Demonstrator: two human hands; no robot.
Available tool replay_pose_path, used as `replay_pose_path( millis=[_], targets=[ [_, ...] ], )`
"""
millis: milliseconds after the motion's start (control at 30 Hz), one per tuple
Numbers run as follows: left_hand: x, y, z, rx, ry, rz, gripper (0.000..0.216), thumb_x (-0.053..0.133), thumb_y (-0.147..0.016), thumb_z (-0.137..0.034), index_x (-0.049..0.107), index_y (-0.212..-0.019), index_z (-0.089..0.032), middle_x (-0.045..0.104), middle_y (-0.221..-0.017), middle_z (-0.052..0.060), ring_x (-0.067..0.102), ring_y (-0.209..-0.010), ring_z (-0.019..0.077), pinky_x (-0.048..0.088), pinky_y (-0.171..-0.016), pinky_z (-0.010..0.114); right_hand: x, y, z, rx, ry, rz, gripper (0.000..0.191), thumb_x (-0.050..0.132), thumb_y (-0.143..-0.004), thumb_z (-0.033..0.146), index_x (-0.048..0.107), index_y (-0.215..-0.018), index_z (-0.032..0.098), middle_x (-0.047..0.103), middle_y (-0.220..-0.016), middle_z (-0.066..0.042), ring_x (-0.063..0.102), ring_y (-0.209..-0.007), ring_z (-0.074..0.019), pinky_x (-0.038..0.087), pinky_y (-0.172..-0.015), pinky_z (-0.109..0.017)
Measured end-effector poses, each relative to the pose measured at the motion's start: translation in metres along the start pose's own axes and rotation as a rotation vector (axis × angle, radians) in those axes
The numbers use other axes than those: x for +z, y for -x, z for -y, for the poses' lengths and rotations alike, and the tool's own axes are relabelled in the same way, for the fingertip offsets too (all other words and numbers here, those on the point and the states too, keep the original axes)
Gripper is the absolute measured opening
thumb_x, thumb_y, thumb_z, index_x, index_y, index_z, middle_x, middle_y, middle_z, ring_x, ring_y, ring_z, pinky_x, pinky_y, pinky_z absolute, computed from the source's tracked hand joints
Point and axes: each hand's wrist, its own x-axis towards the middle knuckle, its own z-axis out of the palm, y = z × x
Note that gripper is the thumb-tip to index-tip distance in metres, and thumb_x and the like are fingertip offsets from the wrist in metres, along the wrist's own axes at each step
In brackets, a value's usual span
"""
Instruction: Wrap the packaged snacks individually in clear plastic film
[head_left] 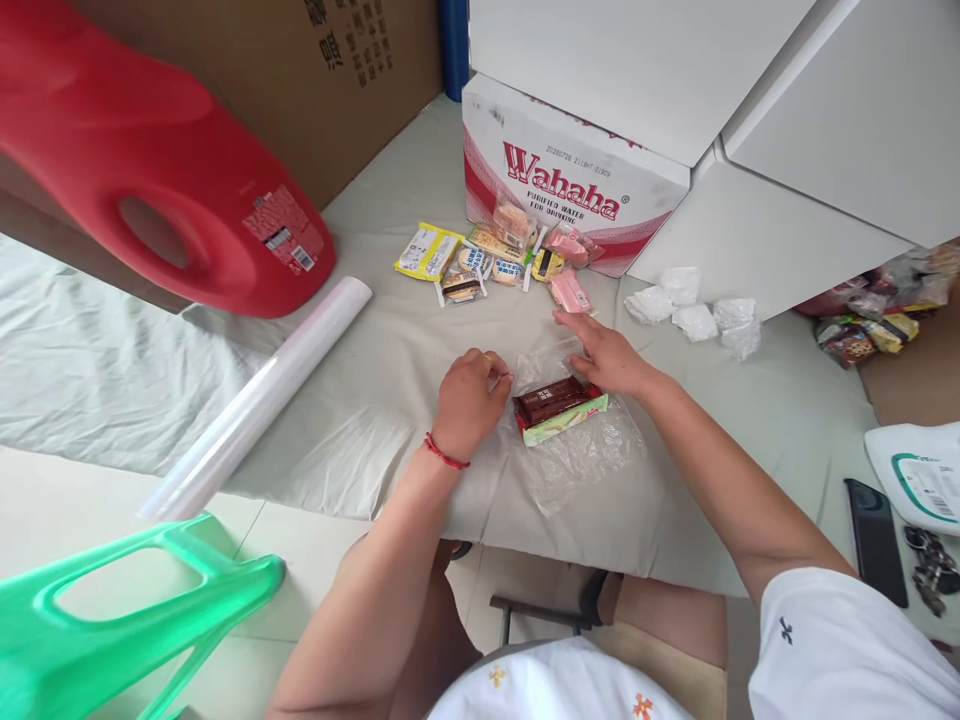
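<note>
A small stack of snack bars point(559, 408), brown wrappers over a green and a red one, lies on a sheet of clear plastic film point(581, 450) spread on the grey cloth. My left hand point(469, 400), with a red string at the wrist, is curled and pinches the film's left edge beside the stack. My right hand point(604, 352) rests just behind the stack with its fingers stretched flat on the film. Farther back lies a pile of small snack packets point(495, 262), yellow, pink and blue.
A Wahaha carton point(570, 185) and white boxes point(765, 235) stand at the back. Several wrapped white bundles point(694, 310) lie to the right. A roll of cling film point(259, 395), a red jug point(150, 165) and a green stool point(120, 610) are on the left; a phone point(874, 540) and keys on the right.
</note>
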Motion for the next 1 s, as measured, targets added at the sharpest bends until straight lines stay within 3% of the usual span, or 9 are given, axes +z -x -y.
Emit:
replay_pose_path(
  millis=[133, 200, 300, 400, 533, 767, 900, 1000],
  targets=[
    [-0.005, 0.007, 0.003, 0.134, 0.199, -0.06, 0.009, 0.057, -0.087, -0.021, 0.065, -0.083, -0.019, 0.062, -0.084, 0.002, 0.06, -0.077, 0.0159, 0.048, -0.075, 0.03, -0.001, -0.005, 0.004, -0.007, 0.076, 0.079, 0.035, 0.059, -0.088, 0.016, 0.068, -0.121, 0.022, 0.072, -0.104, -0.006, 0.067, -0.091, -0.0232, 0.048, -0.079, -0.033],
    [-0.009, 0.013, 0.005, 0.195, 0.228, -0.035, 0.01, 0.056, -0.087, -0.019, 0.065, -0.083, -0.019, 0.061, -0.082, 0.001, 0.059, -0.074, 0.0143, 0.047, -0.071, 0.028, -0.006, 0.004, 0.007, -0.01, 0.087, 0.03, 0.02, 0.059, -0.09, 0.018, 0.072, -0.106, 0.022, 0.07, -0.097, -0.004, 0.066, -0.084, -0.02, 0.044, -0.072, -0.029],
    [-0.014, 0.023, 0.008, 0.272, 0.2, 0.008, 0.012, 0.055, -0.087, -0.018, 0.066, -0.092, -0.019, 0.063, -0.084, 0.001, 0.059, -0.072, 0.0133, 0.046, -0.069, 0.027, -0.013, 0.026, 0.012, -0.016, 0.097, -0.06, 0.012, 0.061, -0.091, 0.018, 0.07, -0.098, 0.023, 0.068, -0.094, -0.002, 0.064, -0.079, -0.0168, 0.04, -0.066, -0.027],
    [-0.017, 0.032, 0.012, 0.366, 0.145, 0.095, 0.018, 0.051, -0.09, -0.016, 0.067, -0.099, -0.019, 0.065, -0.089, 0.002, 0.061, -0.075, 0.0134, 0.047, -0.071, 0.027, -0.015, 0.047, 0.017, -0.045, 0.122, -0.079, 0.014, 0.057, -0.092, 0.014, 0.068, -0.093, 0.023, 0.066, -0.092, -0.002, 0.06, -0.075, -0.0149, 0.038, -0.063, -0.026],
    [-0.017, 0.039, 0.014, 0.497, 0.058, 0.278, 0.023, 0.047, -0.089, -0.009, 0.066, -0.095, -0.02, 0.068, -0.094, 0.002, 0.065, -0.082, 0.014, 0.046, -0.071, 0.026, -0.01, 0.066, 0.02, -0.104, 0.11, -0.085, 0.019, 0.052, -0.096, 0.013, 0.067, -0.094, 0.023, 0.067, -0.097, -0.003, 0.061, -0.079, -0.0145, 0.039, -0.063, -0.025],
    [-0.016, 0.041, 0.0, 0.501, -0.144, 0.37, 0.022, 0.049, -0.076, -0.006, 0.062, -0.088, -0.021, 0.068, -0.09, 0.001, 0.062, -0.073, 0.0149, 0.04, -0.063, 0.028, -0.001, 0.081, 0.012, -0.152, 0.075, -0.129, 0.021, 0.052, -0.095, 0.011, 0.069, -0.099, 0.024, 0.069, -0.099, -0.003, 0.062, -0.078, -0.0141, 0.043, -0.064, -0.026],
    [-0.01, 0.042, -0.009, 0.474, -0.251, 0.39, 0.007, 0.056, -0.087, -0.024, 0.06, -0.085, -0.021, 0.067, -0.089, 0.002, 0.063, -0.075, 0.0171, 0.036, -0.059, 0.03, 0.005, 0.084, 0.01, -0.165, 0.043, -0.122, 0.023, 0.051, -0.096, 0.01, 0.07, -0.098, 0.024, 0.068, -0.099, -0.004, 0.063, -0.08, -0.0149, 0.046, -0.066, -0.026],
    [-0.002, 0.041, -0.012, 0.421, -0.354, 0.398, 0.027, 0.049, -0.098, -0.039, 0.061, -0.083, -0.02, 0.069, -0.092, 0.003, 0.064, -0.076, 0.018, 0.031, -0.055, 0.03, 0.007, 0.086, 0.009, -0.192, 0.013, -0.11, 0.025, 0.049, -0.096, 0.01, 0.07, -0.1, 0.024, 0.068, -0.101, -0.006, 0.065, -0.087, -0.0175, 0.05, -0.07, -0.029]
  ],
)
